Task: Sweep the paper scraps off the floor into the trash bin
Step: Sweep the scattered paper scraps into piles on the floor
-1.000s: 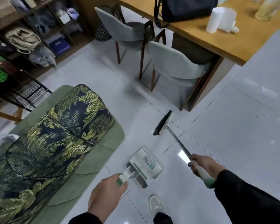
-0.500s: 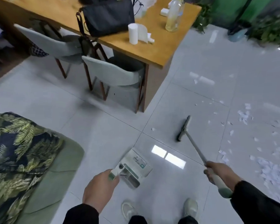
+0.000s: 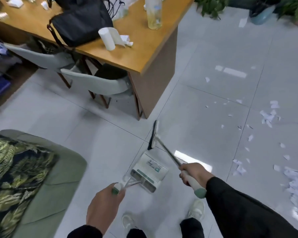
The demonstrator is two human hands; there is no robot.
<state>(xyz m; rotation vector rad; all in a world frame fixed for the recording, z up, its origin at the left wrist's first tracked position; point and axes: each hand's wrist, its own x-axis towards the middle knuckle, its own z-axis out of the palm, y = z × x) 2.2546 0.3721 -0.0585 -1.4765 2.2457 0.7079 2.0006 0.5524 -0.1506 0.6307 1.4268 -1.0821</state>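
Left hand (image 3: 104, 206): fingers wrapped round dustpan (image 3: 149, 170) handle; pan hangs low over floor (image 3: 205, 103), ahead of shoes (image 3: 197, 208). Right hand (image 3: 194, 172): fingers clamped on broom (image 3: 163, 148) handle; broom head at tile joint, just beyond pan. Scraps (image 3: 268, 115) scattered right of broom, well apart from it; denser heap at far right edge. Bin not seen. Bench (image 3: 141, 54) ahead-left carries bag (image 3: 81, 23), paper roll (image 3: 107, 38), bottle (image 3: 154, 12). Two chairs (image 3: 100, 85) tucked under bench. Green sofa (image 3: 58, 177) with leaf-print cushion (image 3: 15, 169) at left. Plants (image 3: 212, 5) at top. Floor: pale glossy tile.
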